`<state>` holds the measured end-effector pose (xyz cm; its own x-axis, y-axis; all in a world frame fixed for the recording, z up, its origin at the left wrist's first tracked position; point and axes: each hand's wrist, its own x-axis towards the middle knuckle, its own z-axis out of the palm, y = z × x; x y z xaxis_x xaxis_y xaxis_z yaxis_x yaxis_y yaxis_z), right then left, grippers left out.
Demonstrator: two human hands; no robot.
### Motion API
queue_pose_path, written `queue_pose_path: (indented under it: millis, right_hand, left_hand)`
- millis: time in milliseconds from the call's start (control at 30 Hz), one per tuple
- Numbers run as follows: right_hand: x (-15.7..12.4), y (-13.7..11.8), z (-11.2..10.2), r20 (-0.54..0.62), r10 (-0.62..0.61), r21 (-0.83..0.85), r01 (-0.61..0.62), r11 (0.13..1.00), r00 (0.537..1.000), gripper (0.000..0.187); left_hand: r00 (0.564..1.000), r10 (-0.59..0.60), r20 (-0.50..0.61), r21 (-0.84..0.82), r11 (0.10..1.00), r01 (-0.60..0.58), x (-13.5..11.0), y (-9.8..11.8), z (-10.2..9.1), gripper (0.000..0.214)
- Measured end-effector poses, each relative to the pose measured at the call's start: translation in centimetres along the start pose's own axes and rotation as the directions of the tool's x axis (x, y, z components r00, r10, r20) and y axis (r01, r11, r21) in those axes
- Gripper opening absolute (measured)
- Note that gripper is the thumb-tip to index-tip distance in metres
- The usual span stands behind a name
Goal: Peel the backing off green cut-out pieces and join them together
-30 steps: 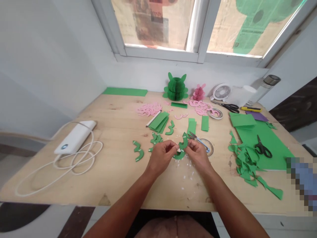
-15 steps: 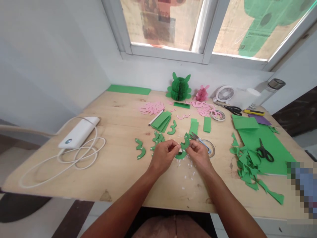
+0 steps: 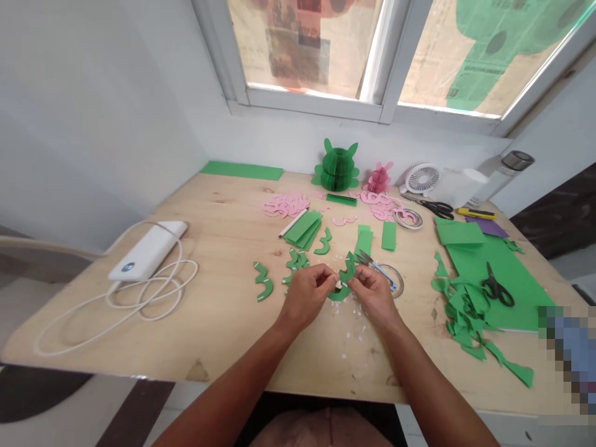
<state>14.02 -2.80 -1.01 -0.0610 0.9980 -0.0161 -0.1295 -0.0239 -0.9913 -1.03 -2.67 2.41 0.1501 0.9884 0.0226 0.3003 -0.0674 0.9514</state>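
My right hand [image 3: 376, 290] is closed in a pinch on a curvy green paper piece [image 3: 349, 266], held just above the table. My left hand [image 3: 305, 293] is also pinched, with a small whitish scrap [image 3: 338, 285] at its fingertips, close against the green piece. Tiny white bits [image 3: 358, 312] lie scattered below both hands. To the left are another curvy green cutout [image 3: 264, 283] and a pile of similar cutouts [image 3: 296, 258], partly hidden by my left hand. Small blue-handled snips [image 3: 385, 274] and a tape roll [image 3: 401, 287] lie beside my right fingers.
Pink cutouts [image 3: 285, 205], green strips [image 3: 305, 228] and two paper honeycomb figures, one green [image 3: 339, 169] and one pink [image 3: 379, 179], are farther back. At right lie black scissors [image 3: 498, 290] and green scraps [image 3: 468, 310]. A white power bank [image 3: 149, 251] with a looped cable sits left.
Both hands stay nearly in place, still pinching the green piece and the whitish scrap. The camera view has shifted very slightly.
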Motion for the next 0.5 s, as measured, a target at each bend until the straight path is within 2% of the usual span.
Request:
queue_pose_path:
  millis: [200, 500]
  right_hand:
    - [-0.11, -0.22, -0.03, 0.012, 0.004, -0.052, -0.003, 0.999, 1.000, 0.024]
    - [-0.06, -0.34, 0.01, 0.027, 0.020, -0.045, -0.019, 0.999, 0.999, 0.028]
  left_hand:
    - [1.000, -0.010, 0.006, 0.032, 0.999, 0.010, 0.04, 0.07, -0.18, 0.024]
    - [1.000, -0.001, 0.002, 0.064, 0.998, 0.001, 0.09, 0.23, -0.33, 0.024]
